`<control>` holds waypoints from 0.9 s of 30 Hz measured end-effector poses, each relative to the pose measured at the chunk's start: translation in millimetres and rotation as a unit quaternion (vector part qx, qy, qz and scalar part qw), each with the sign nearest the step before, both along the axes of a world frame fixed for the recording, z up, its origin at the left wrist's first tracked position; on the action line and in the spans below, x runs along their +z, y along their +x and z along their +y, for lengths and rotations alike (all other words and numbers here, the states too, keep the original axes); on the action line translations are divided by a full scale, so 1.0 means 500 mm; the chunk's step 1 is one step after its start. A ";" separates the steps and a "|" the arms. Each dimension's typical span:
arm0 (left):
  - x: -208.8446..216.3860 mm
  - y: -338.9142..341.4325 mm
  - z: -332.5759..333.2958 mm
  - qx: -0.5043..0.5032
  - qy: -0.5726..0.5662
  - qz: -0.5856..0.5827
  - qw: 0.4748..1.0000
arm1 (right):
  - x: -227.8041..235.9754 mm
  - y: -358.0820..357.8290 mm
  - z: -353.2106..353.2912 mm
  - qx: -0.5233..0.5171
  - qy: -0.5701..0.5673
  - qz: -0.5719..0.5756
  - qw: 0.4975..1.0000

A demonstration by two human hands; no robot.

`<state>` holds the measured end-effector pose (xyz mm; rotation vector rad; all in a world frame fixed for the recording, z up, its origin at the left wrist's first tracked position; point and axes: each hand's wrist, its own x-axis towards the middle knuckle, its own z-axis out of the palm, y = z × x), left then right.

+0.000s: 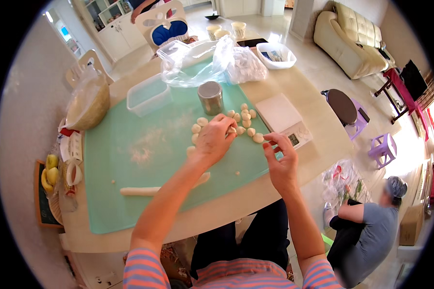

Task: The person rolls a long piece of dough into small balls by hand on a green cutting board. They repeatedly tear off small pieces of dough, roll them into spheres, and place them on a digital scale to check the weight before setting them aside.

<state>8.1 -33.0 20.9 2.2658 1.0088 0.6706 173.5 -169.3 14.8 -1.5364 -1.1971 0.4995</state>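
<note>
Over the green mat (115, 192), my left hand (216, 139) has its fingers closed on a small piece of dough (232, 130), mostly covered by the fingertips. My right hand (282, 164) is beside the scale, thumb and forefinger apart, their tips close to a dough ball (258, 138); whether they touch it I cannot tell. Several more dough balls (246, 116) lie in a loose cluster around my left hand. A long dough rope (140, 191) stretches under my left forearm. Behind the cluster stands a metal canister (210, 98).
A white kitchen scale (282, 115) sits right of the dough. Farther back are a clear plastic box (148, 96), plastic bags (246, 65) and a white basket (276, 55). At left stands a large bagged bowl (88, 103). A person (371, 231) crouches on the floor at right.
</note>
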 end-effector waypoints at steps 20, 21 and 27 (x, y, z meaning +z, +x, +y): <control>0.115 0.083 -0.188 -0.187 0.136 -0.139 0.963 | 0.102 -0.138 -0.069 0.200 0.081 0.668 0.713; 0.094 0.023 -0.190 -0.190 0.157 -0.071 0.966 | 0.092 -0.172 -0.046 0.193 0.090 0.683 0.698; 0.146 0.034 -0.249 -0.307 0.099 -0.155 0.934 | 0.036 -0.180 -0.058 0.351 0.133 0.715 0.590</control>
